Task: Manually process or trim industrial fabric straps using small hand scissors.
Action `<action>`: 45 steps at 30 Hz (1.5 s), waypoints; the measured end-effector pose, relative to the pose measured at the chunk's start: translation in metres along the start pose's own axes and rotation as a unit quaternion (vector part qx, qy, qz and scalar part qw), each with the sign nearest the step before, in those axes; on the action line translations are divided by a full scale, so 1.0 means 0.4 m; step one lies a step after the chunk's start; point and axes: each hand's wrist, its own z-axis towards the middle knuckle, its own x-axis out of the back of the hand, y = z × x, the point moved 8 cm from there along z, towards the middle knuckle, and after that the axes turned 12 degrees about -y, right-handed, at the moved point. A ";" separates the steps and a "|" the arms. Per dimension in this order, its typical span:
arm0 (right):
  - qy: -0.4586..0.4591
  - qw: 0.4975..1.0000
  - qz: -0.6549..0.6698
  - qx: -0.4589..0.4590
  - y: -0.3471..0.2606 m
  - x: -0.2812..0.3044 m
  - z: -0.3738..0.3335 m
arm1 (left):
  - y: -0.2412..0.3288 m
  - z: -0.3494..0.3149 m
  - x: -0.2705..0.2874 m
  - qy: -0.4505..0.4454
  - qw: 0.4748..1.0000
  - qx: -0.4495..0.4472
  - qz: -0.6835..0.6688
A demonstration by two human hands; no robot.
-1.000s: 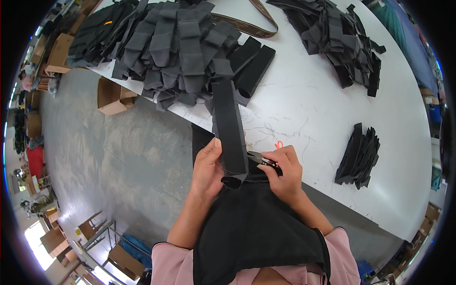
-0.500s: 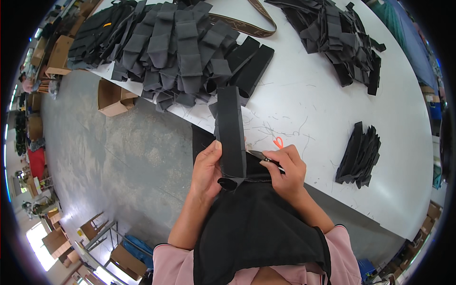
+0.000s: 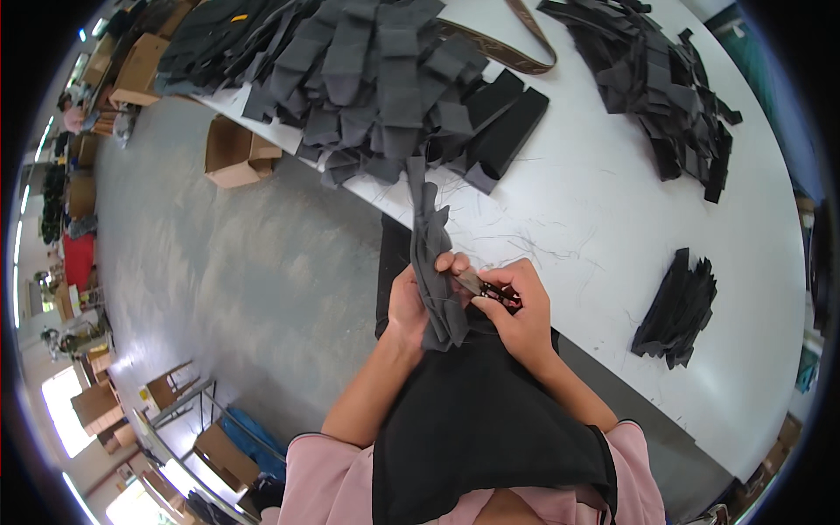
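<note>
My left hand [image 3: 406,306] is closed around a dark grey fabric strip [image 3: 431,262], which stands folded and edge-on above my lap. Its fingertips come round the strip's right side. In my right hand [image 3: 528,317] is a pair of small thread snips [image 3: 495,293] with a dark handle, the metal blades pointing left at the strip's edge and the left fingertips. Whether the blades touch the fabric I cannot tell. A black apron [image 3: 490,420] covers my front below the hands.
On the white table [image 3: 586,210], a large heap of grey fabric strips [image 3: 354,87] lies at the far left, another pile [image 3: 661,87] at the far right, and a small bundle [image 3: 675,311] nearer. A brown patterned strap [image 3: 499,54], loose threads and a floor carton [image 3: 232,153] also show.
The strip has turned from showing its broad black face to its folded grey edge. The snips have moved up to it beside the left fingertips. The whole view has shifted slightly.
</note>
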 end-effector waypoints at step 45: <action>-0.066 0.992 0.087 -0.061 -0.007 -0.051 0.017 | -0.005 -0.055 0.016 0.230 0.924 0.003 0.306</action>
